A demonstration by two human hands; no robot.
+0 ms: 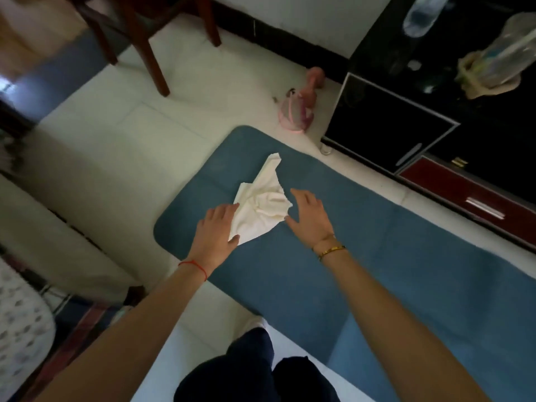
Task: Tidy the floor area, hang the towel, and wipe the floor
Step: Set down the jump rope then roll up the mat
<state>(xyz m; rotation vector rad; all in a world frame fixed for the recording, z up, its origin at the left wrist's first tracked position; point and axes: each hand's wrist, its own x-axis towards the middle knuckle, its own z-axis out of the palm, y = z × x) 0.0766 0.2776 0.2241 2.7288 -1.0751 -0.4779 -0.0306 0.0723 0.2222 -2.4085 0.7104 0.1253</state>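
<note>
Grip, left: your left hand (pixel 216 229) lies on the near-left edge of the cream towel (pixel 259 208), thumb curled over the cloth edge and fingers closing on it from above, so it is pinching the towel. Red thread band (pixel 193 266) on that wrist.

Grip, right: your right hand (pixel 309 217) is spread, fingers straight and splayed, palm down just beside the towel's right edge; the thumb tip looks to touch the cloth, though contact cannot be confirmed. It is released, holding nothing. Gold bracelet (pixel 330 250) on that wrist.

Towel: crumpled, lying on the far end of the blue mat (pixel 377 271), between your two hands. Long axis runs from the wide bunched end near your left hand up and slightly right to a narrow tail pointing away from you, toward the black cabinet (pixel 385 126).

Mat: long, rounded corners, laid diagonally on the pale tiled floor (pixel 121 146), running from the towel toward the lower right.

Surroundings: pink toy items (pixel 298 108) on the tiles beyond the mat, near the cabinet's corner; dark wooden chair legs (pixel 153 59) at the upper left; red drawer front (pixel 464 192) right of the cabinet; clear plastic bottles (pixel 420 15) on top of the cabinet. Your dark trouser knees (pixel 255 369) at the bottom edge.
</note>
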